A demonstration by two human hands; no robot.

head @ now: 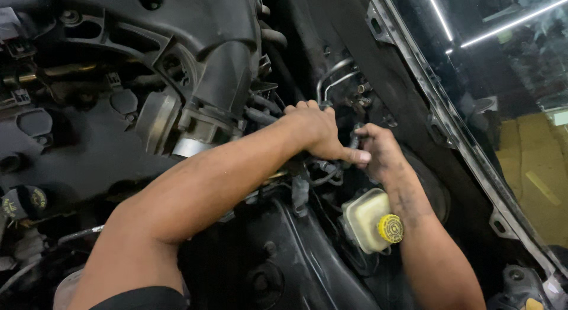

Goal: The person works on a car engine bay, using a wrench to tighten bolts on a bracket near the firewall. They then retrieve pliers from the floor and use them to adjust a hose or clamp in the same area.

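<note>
Deep in the engine bay at the back near the firewall, head view: both bare hands work close together among hoses and metal lines. Left hand [316, 132] reaches in from lower left, arm stretched across the engine, fingers curled down over a cluster of black hoses [263, 111], thumb stuck out to the right and touching the right hand. Its grip looks closed around something small under the palm; what exactly it holds can't be told, hidden by the hand. Right hand [378, 150] comes up from lower right, grimy with grease, fingers bent and closed on a dark hose or fitting [355, 138] just between the two hands; the held part is mostly covered. Thin bent metal pipes [334, 79] rise just above the hands. Below the right wrist sits a pale plastic fluid reservoir [361, 218] with a yellow cap [390, 228], right forearm passing just beside it. Left of the hands, a large black air intake duct [228, 67] runs down to a grey round throttle housing [157, 120]. A dark engine cover [71, 144] fills the left side. Far lower left, a black cap with yellow markings [23, 200]. Right edge: windshield glass [509, 67] reflecting ceiling lights.
</note>
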